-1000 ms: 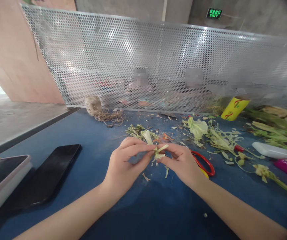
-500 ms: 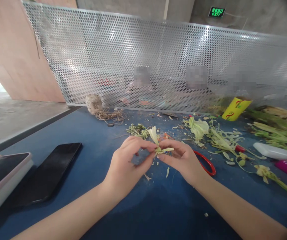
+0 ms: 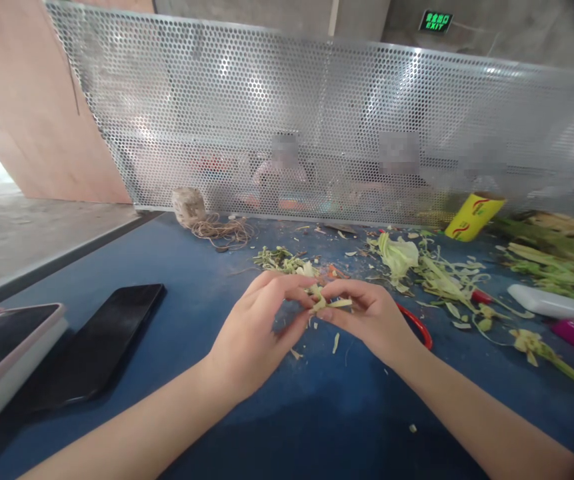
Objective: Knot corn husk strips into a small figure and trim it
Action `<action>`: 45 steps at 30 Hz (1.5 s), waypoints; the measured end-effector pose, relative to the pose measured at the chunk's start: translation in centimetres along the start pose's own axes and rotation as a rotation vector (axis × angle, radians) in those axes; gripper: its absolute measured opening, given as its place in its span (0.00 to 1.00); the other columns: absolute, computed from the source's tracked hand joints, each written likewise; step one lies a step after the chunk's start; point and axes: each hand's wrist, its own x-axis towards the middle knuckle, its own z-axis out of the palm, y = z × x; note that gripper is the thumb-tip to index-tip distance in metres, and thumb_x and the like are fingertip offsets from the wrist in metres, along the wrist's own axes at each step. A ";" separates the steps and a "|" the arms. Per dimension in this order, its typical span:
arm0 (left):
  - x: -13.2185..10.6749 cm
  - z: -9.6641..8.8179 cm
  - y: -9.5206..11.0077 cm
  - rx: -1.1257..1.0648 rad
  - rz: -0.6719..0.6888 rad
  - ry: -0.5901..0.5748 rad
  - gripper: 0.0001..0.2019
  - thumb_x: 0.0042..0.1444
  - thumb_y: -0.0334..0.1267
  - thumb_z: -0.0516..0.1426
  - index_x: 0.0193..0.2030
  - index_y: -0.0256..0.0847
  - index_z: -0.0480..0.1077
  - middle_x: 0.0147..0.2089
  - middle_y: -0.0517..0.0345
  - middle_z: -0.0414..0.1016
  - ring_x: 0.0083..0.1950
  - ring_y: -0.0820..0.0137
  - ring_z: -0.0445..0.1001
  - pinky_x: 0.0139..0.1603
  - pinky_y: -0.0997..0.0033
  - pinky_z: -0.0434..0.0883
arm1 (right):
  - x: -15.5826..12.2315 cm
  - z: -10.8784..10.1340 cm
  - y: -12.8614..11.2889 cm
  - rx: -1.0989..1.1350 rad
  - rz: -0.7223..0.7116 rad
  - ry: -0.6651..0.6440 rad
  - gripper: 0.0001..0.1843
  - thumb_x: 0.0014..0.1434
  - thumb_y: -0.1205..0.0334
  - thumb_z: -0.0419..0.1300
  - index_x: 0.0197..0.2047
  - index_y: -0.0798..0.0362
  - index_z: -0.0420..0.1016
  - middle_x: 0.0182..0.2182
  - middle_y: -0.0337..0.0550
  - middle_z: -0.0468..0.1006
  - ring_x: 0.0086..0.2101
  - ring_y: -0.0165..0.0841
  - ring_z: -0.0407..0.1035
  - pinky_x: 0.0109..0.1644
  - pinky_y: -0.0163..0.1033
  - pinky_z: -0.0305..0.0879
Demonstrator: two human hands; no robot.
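Observation:
In the middle of the head view, both hands meet over the blue table [image 3: 277, 427]. My left hand [image 3: 254, 333] pinches a small pale green plant piece [image 3: 319, 303] with thumb and forefinger from the left. From the right, the thumb and forefinger of my right hand [image 3: 374, 323] close on the same piece, and a short strip of it sticks out to the right. Fingertips hide part of the piece. Behind the fingers lies a small heap of green buds and shreds [image 3: 277, 259]. A red looped handle [image 3: 421, 328] shows beside my right wrist.
Left are a black phone [image 3: 101, 347] and a pale-edged device [image 3: 21, 353]. String [image 3: 224, 231] lies at the back by a whitish roll [image 3: 188, 205]. Right are leaf scraps [image 3: 397, 257], a yellow cylinder [image 3: 474, 217] and a white-handled object [image 3: 551, 303]. Perforated metal [image 3: 247, 87] stands behind; people sit beyond it.
The pale flared leaf that stood upright above my fingers now sits lower, partly behind the left fingertips. My right hand has shifted slightly right.

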 end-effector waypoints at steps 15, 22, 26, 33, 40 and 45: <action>0.6 -0.7 -0.5 0.013 0.266 -0.109 0.13 0.51 0.28 0.57 0.45 0.40 0.66 0.34 0.57 0.73 0.39 0.69 0.67 0.43 0.69 0.68 | 0.0 -0.2 -0.3 0.016 0.051 -0.031 0.06 0.44 0.59 0.65 0.27 0.49 0.75 0.26 0.37 0.77 0.30 0.32 0.71 0.36 0.36 0.66; 1.0 -1.0 -0.6 -0.004 0.330 -0.160 0.13 0.54 0.27 0.54 0.46 0.40 0.66 0.35 0.56 0.72 0.39 0.70 0.67 0.43 0.68 0.68 | -0.1 -0.5 0.0 0.062 0.060 -0.055 0.04 0.44 0.61 0.65 0.27 0.48 0.76 0.27 0.36 0.77 0.30 0.30 0.71 0.35 0.35 0.66; 0.8 -1.1 -0.6 -0.045 0.275 -0.146 0.12 0.52 0.24 0.56 0.42 0.40 0.66 0.36 0.57 0.74 0.40 0.70 0.67 0.44 0.68 0.68 | -0.1 -0.3 0.1 0.115 0.075 -0.010 0.05 0.42 0.61 0.66 0.26 0.48 0.75 0.27 0.36 0.77 0.31 0.31 0.71 0.35 0.35 0.66; 0.7 -1.0 -0.3 -0.078 0.130 -0.092 0.08 0.53 0.24 0.54 0.37 0.40 0.68 0.33 0.58 0.72 0.40 0.72 0.68 0.41 0.73 0.68 | -0.3 -0.1 -0.2 0.105 0.080 0.018 0.05 0.41 0.61 0.66 0.26 0.47 0.76 0.28 0.36 0.78 0.32 0.32 0.72 0.37 0.38 0.67; 0.7 -0.7 -0.2 -0.054 0.039 -0.062 0.06 0.53 0.26 0.54 0.33 0.41 0.68 0.32 0.58 0.71 0.37 0.73 0.69 0.36 0.74 0.69 | -0.2 0.2 -0.4 0.058 0.061 -0.003 0.05 0.46 0.59 0.64 0.30 0.46 0.77 0.28 0.36 0.79 0.32 0.32 0.72 0.38 0.38 0.66; 0.7 -0.7 -0.4 -0.020 0.132 -0.054 0.08 0.53 0.24 0.54 0.36 0.41 0.67 0.32 0.59 0.72 0.38 0.71 0.67 0.39 0.71 0.68 | -0.2 0.3 -0.5 -0.001 0.015 0.013 0.05 0.47 0.58 0.63 0.31 0.45 0.77 0.29 0.37 0.79 0.34 0.34 0.72 0.41 0.40 0.66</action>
